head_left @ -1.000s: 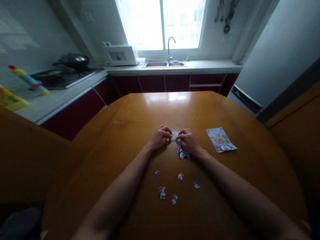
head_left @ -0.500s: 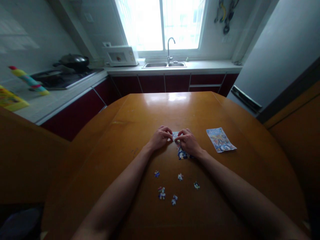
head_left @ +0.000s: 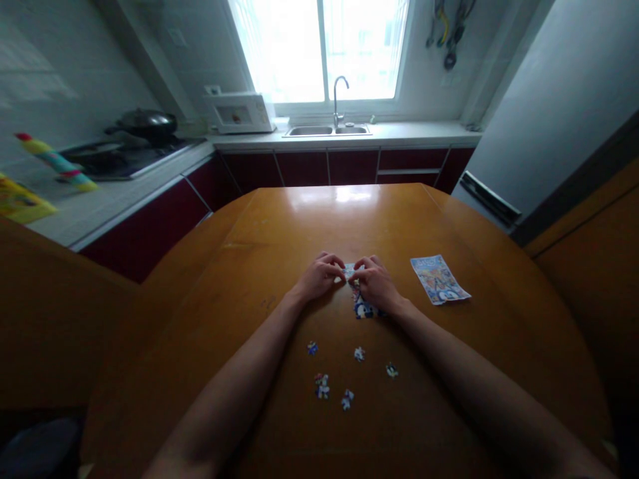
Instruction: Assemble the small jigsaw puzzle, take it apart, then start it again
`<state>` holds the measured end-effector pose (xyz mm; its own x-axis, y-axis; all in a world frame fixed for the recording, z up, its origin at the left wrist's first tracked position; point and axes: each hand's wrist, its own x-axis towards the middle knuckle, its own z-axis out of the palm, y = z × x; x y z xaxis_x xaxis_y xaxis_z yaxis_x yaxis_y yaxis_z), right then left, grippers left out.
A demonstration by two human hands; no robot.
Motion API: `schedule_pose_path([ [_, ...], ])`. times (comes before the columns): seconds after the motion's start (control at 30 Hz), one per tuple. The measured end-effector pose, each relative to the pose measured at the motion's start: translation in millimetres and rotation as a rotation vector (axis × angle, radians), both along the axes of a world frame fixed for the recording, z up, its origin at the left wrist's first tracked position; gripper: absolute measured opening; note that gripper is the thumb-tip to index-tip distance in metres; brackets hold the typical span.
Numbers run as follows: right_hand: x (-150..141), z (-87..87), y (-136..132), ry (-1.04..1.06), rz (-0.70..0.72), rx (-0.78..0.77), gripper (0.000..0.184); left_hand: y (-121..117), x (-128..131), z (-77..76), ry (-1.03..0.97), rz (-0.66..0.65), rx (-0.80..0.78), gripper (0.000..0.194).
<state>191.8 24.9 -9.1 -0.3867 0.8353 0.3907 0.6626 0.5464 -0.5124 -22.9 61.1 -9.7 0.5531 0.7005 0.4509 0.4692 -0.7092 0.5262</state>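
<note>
A partly assembled jigsaw puzzle [head_left: 363, 309] lies flat on the table, blue and white with colourful figures. My left hand [head_left: 322, 276] grips its upper left edge, thumb and fingers drawn together. From the right, my right hand [head_left: 374, 283] reaches across the puzzle and covers much of it, its bent fingers closed on the upper part. Whether a single piece is pinched there is hidden. Nearer to me lie loose jigsaw pieces: a blue one [head_left: 312, 348], a pale one [head_left: 359, 354], a dark and green one [head_left: 392, 370], a joined-looking cluster [head_left: 322, 386] and a white-blue one [head_left: 347, 399].
A printed picture sheet [head_left: 440, 279] lies on the wooden table [head_left: 309, 226], right of my hands. Beyond stand a counter with a sink [head_left: 312, 131] and a microwave [head_left: 238, 112]. On the left is a stove with a wok [head_left: 147, 123]; a fridge [head_left: 539, 106] is on the right.
Both hands stay at the puzzle with almost the same grip. The loose pieces and the sheet have not moved on the table; only the view has shifted slightly.
</note>
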Motion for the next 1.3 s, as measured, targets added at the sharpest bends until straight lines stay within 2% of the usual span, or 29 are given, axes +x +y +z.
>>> schedule_pose_path([
  [0.1, -0.7, -2.0, 0.0, 0.059, 0.003, 0.005, 0.031, -0.5, 0.4, 2.1, -0.044, 0.027, -0.004, 0.038],
  [0.17, -0.2, -2.6, 0.6, 0.172, -0.033, 0.033, 0.035, -0.5, 0.6, 3.5, -0.061, 0.047, -0.009, 0.034],
  [0.3, 4.9, -3.9, 6.6, 0.414, -0.222, 0.106, 0.034, -0.3, 0.8, 3.9, -0.063, 0.054, -0.013, 0.029],
  [0.4, 9.9, -8.5, 14.2, 0.5, -0.316, 0.062, 0.031, -0.6, 0.1, 2.7, -0.046, 0.035, -0.014, 0.031],
  [0.67, 11.7, -13.1, 19.0, 0.583, -0.359, -0.037, 0.027, -1.3, -1.5, 0.8, 0.02, -0.007, -0.017, 0.048],
  [0.83, 12.1, -13.7, 19.5, 0.591, -0.365, -0.036, 0.026, 0.1, -1.1, -0.7, 0.074, -0.024, -0.023, 0.041],
  [0.93, 10.7, -5.9, 17.0, 0.609, -0.393, -0.041, 0.025, 1.2, -1.7, -0.1, 0.057, -0.015, -0.013, 0.045],
  [1.03, 8.2, 16.4, 3.4, 0.611, -0.368, -0.074, 0.024, 1.8, -2.5, 0.7, 0.026, 0.007, -0.007, 0.046],
  [1.1, 8.8, 35.0, -15.0, 0.551, -0.254, -0.113, 0.023, 2.3, -2.7, 0.4, 0.014, 0.01, -0.011, 0.045],
  [1.2, 18.4, 55.8, -56.4, 0.353, -0.059, -0.193, 0.021, 3.2, -2.3, -1.1, -0.011, 0.006, -0.015, 0.039],
  [1.3, 36.9, 60.7, -104.5, 0.065, 0.08, -0.319, 0.02, 4.2, -1.4, -2.2, -0.033, 0.006, -0.022, 0.034],
])
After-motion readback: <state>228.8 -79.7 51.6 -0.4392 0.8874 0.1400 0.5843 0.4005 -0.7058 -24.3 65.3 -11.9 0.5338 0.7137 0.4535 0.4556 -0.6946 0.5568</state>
